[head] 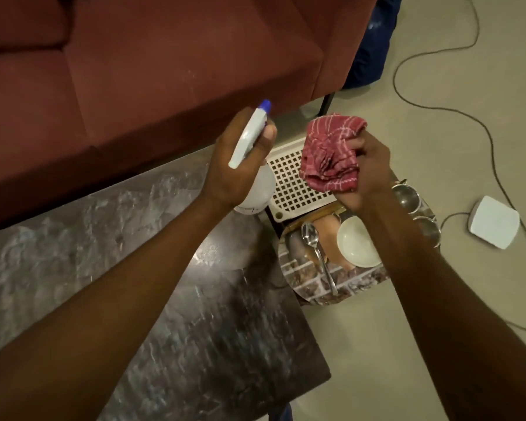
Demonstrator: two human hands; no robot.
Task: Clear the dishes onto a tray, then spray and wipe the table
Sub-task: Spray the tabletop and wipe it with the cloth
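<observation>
My left hand (234, 165) grips a white spray bottle (249, 138) with a blue nozzle, held above the far right corner of the dark marble table (164, 299). My right hand (368, 174) clutches a bunched red checked cloth (328, 153) over a white perforated tray (289, 183). Below my right forearm lies a round patterned tray (304, 281) carrying a white bowl (356, 244), a metal spoon (316, 250) and two steel cups (407, 196), partly hidden by my arm.
A maroon sofa (134, 71) runs along the table's far side. On the beige floor to the right lie a white box (494, 221) and trailing cables (468, 117). A dark blue object (374, 41) stands beside the sofa's arm.
</observation>
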